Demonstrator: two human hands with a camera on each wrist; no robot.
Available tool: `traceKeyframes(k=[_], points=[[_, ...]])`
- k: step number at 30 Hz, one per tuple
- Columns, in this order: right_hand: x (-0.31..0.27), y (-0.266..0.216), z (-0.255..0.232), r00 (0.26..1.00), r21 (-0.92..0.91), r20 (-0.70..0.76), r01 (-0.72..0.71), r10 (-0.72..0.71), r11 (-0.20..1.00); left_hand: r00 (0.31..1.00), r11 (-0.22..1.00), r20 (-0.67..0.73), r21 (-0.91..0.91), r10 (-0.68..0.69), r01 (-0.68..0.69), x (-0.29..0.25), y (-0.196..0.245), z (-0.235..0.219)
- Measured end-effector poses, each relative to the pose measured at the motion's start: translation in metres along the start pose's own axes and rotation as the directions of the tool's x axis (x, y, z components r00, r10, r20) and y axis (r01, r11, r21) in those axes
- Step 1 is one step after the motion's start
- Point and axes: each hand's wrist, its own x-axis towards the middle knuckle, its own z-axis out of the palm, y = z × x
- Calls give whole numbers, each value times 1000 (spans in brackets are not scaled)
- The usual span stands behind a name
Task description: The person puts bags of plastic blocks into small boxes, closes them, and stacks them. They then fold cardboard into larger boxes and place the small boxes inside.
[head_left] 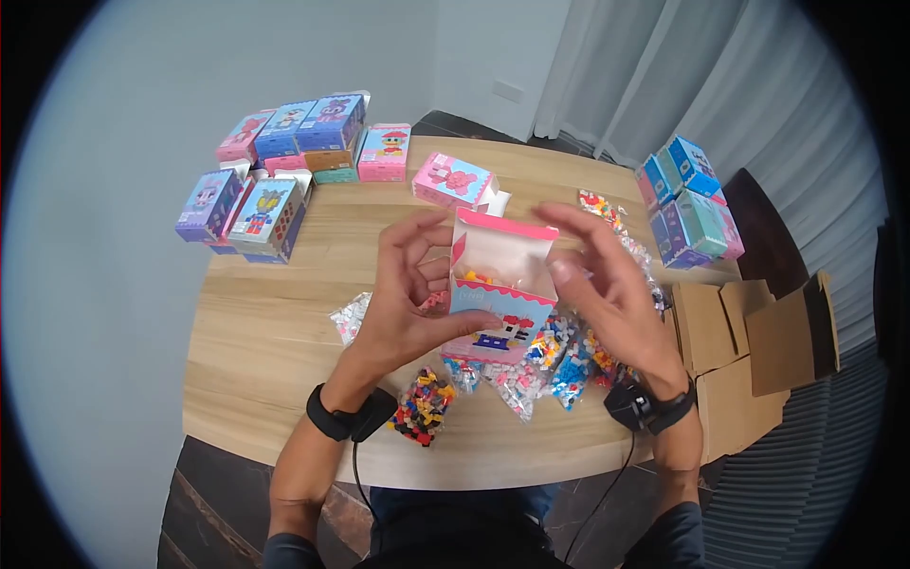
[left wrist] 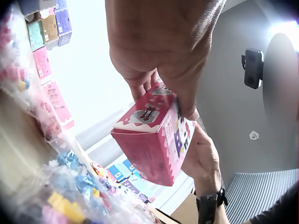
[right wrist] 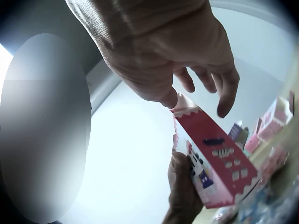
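Boxes (head_left: 327, 125) printed with cartoon figures sit in pink, blue and purple stacks at the upper left of the frame, on the wooden table (head_left: 256, 351). Nearer the centre, close to my left wrist, lies a clear bag of white pieces (head_left: 352, 318). My left hand (head_left: 403, 308), left of centre, grasps the pink-edged box (head_left: 526, 302), thumb across its printed front and fingers round the side. Low in the frame, a bag of black, red and yellow pieces (head_left: 422, 408) rests on the wood. At the upper centre lies a pink box (head_left: 453, 178). The one I hold is in the middle of the frame, its pink-edged flap raised and yellow bits showing inside. Below it, bags of white, pink and blue pieces (head_left: 518, 387) spread rightward. My right hand (head_left: 616, 294), right of centre, grasps nothing: its thumb sits at the box's upper edge, the fingers loosely bent and apart from it. More boxes in blue, teal and purple (head_left: 692, 216) stand at the upper right, above a brown cardboard carton (head_left: 739, 389).
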Motion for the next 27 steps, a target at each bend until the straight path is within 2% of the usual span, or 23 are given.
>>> traceKeyframes(k=[1,2,3,4,5,7,8,10,11,13,14,16,19,23,26,27], points=[[1,1,8,978,339,88,-206,187,918,997,994,-64,-96,44,-50,1,-1,4],[1,2,11,918,614,230,-394,323,683,998,994,-57,-97,40,-46,1,-5,1],[4,5,8,874,587,301,-485,381,648,995,995,30,3,97,-97,1,-12,-6],[3,10,10,874,593,297,-484,384,644,990,991,78,51,117,-121,1,-13,-9],[2,18,15,888,551,259,-459,381,697,983,984,126,98,137,-150,1,-13,-12],[2,16,20,917,482,197,-398,346,780,988,951,147,294,52,-94,2,-10,-14],[2,14,23,930,443,165,-367,328,818,988,950,145,297,50,-91,2,-10,-15],[2,12,26,969,459,81,-246,235,854,992,961,109,273,-69,37,0,-10,-15],[2,13,27,978,463,54,-204,202,863,992,960,104,276,-70,39,-1,-7,-13],[-1,17,26,980,369,67,-199,188,908,966,967,73,76,-249,243,-5,0,-6],[-2,18,26,980,337,70,-198,185,921,965,966,75,76,-252,246,-5,0,-4],[-2,14,29,991,286,12,-131,134,949,988,985,53,108,-143,137,-3,0,-2],[-7,17,30,987,257,39,-158,154,953,998,993,2,102,-56,55,-3,-4,1],[-11,15,31,975,254,65,-222,212,941,999,998,-12,32,-44,45,-1,-3,2],[-8,16,30,987,258,41,-159,153,953,993,984,78,163,-87,73,-1,-2,-4],[-7,15,28,985,242,59,-170,161,955,994,989,75,131,-81,70,-1,-3,-4]])
